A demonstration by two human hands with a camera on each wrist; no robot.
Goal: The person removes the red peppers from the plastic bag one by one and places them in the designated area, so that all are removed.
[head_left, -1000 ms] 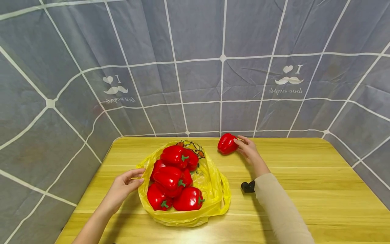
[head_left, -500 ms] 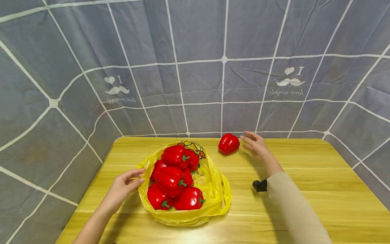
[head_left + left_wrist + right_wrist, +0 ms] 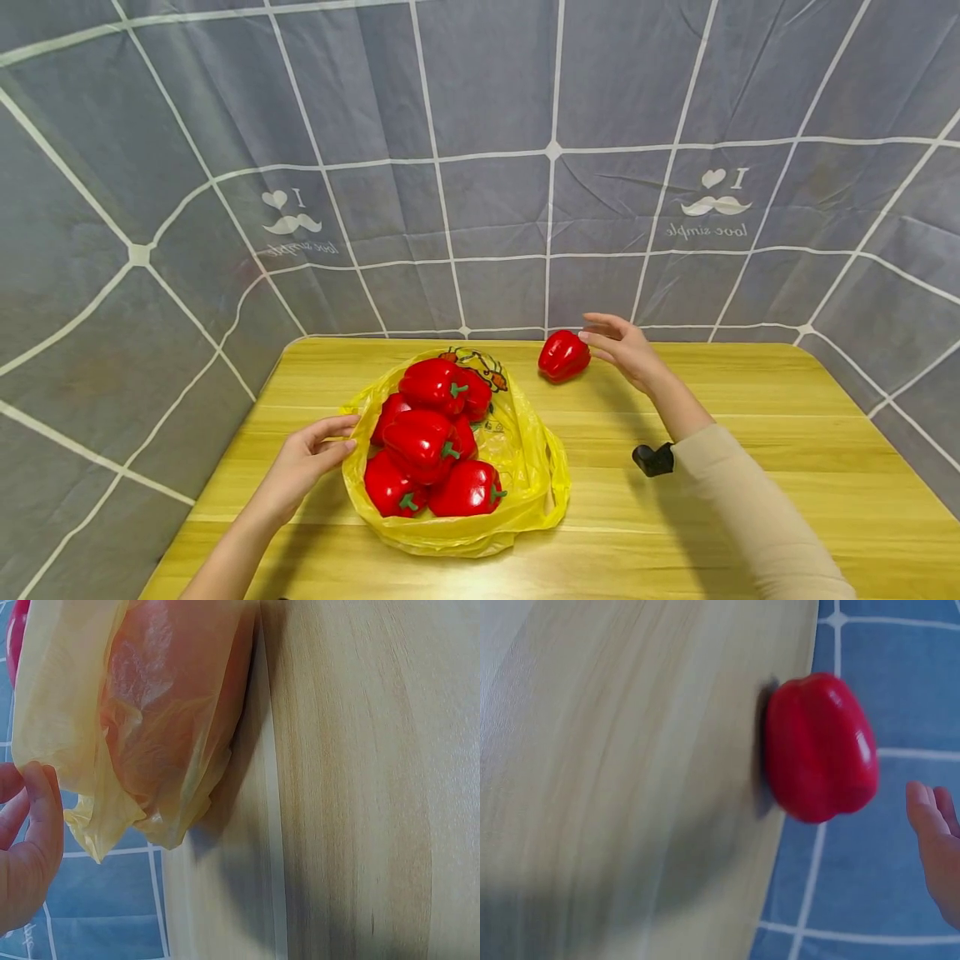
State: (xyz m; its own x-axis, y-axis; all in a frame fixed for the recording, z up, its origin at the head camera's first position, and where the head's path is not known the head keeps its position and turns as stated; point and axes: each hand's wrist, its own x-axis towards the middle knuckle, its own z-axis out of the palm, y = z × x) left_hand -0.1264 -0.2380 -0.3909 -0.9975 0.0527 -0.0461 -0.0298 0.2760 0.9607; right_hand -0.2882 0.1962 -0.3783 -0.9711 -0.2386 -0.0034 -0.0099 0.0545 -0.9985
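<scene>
A yellow plastic bag (image 3: 536, 487) lies on the table with its mouth spread, holding several red bell peppers (image 3: 423, 446) with green stems. My left hand (image 3: 306, 462) pinches the left rim of the bag; the left wrist view shows thumb and fingers on the yellow film (image 3: 64, 697). One more red bell pepper (image 3: 564, 357) lies on its side near the table's back edge, to the right of the bag. Just right of it and raised a little is my right hand (image 3: 632, 357), fingers extended and holding nothing. In the right wrist view a gap separates the hand (image 3: 939, 847) from the pepper (image 3: 819, 750).
The wood-grain table (image 3: 787, 433) reaches back to a grey curtain (image 3: 495, 208) with white lines, which also hangs along both sides. A black wrist mount (image 3: 652, 459) sticks out from the right sleeve (image 3: 750, 508).
My right hand has let go of the lone bell pepper, drawn off to the right, then shifted slightly up and back toward it. The left hand stays on the bag's rim.
</scene>
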